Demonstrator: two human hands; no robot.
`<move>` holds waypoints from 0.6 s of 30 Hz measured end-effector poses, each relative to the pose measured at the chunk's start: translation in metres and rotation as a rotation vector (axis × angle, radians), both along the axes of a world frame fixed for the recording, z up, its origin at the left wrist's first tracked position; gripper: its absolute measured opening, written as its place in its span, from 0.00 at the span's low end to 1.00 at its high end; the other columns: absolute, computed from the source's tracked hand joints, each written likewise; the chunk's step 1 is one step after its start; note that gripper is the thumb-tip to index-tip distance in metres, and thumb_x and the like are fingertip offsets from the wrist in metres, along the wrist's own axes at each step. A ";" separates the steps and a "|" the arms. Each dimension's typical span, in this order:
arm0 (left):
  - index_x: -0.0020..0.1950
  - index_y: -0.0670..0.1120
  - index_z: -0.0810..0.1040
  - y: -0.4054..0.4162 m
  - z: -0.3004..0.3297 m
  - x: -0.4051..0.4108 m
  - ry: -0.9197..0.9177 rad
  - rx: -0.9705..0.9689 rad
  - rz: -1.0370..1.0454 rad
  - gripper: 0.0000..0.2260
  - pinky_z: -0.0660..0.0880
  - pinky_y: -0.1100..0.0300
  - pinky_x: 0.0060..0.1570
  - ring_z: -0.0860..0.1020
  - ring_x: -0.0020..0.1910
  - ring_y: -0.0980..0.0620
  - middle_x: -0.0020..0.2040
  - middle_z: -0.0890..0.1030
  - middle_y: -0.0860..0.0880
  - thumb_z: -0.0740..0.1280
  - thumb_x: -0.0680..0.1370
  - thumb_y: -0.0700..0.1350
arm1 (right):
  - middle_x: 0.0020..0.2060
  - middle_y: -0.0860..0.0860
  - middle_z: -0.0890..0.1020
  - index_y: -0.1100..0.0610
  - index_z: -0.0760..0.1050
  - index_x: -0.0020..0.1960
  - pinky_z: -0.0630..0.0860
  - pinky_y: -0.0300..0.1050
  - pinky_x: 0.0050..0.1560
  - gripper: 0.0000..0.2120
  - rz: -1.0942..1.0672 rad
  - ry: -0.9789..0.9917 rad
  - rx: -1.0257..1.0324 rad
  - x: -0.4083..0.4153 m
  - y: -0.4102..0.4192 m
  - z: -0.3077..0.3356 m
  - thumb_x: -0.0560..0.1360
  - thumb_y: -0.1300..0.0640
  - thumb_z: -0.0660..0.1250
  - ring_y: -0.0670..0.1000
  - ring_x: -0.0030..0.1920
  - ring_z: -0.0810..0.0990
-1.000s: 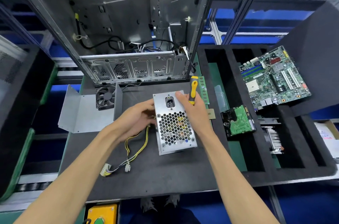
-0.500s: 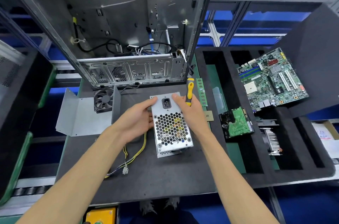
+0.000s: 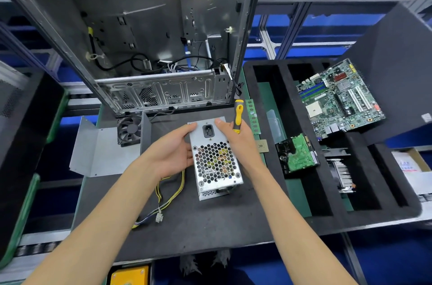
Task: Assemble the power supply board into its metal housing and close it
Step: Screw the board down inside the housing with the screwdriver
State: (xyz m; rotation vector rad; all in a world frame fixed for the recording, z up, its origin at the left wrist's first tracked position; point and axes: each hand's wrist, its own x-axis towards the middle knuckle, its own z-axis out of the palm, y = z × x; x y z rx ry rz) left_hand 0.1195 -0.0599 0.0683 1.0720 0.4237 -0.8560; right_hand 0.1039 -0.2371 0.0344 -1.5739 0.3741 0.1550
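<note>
Power supply (image 3: 216, 158) between both hands.

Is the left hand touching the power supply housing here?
Touching. The head view shows the left hand against the left side of the housing, fingertips curled over its top edge beside the socket.

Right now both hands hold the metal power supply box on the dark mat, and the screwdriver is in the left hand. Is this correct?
Not quite. In the head view the yellow and black screwdriver is in the right hand, not the left hand. Both hands do hold the power supply box on the dark mat.
</note>
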 end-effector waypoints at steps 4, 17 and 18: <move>0.68 0.47 0.75 -0.003 0.005 -0.002 -0.061 0.044 -0.022 0.17 0.77 0.51 0.52 0.85 0.48 0.46 0.56 0.85 0.42 0.61 0.84 0.54 | 0.32 0.41 0.71 0.51 0.65 0.43 0.70 0.43 0.43 0.21 0.018 -0.010 -0.125 -0.001 -0.002 0.005 0.78 0.36 0.68 0.44 0.35 0.72; 0.63 0.48 0.74 0.010 0.005 -0.018 -0.399 0.575 -0.054 0.20 0.73 0.56 0.39 0.78 0.38 0.51 0.44 0.84 0.47 0.56 0.83 0.62 | 0.44 0.45 0.78 0.50 0.73 0.49 0.67 0.42 0.44 0.14 -0.109 -0.006 -0.279 -0.045 -0.016 0.022 0.86 0.44 0.55 0.43 0.41 0.75; 0.63 0.48 0.73 0.013 0.004 -0.019 -0.473 0.691 0.003 0.19 0.71 0.55 0.40 0.77 0.41 0.52 0.46 0.82 0.49 0.57 0.83 0.62 | 0.39 0.44 0.77 0.50 0.74 0.48 0.67 0.42 0.42 0.14 -0.131 -0.012 -0.271 -0.052 -0.022 0.024 0.86 0.44 0.56 0.43 0.37 0.73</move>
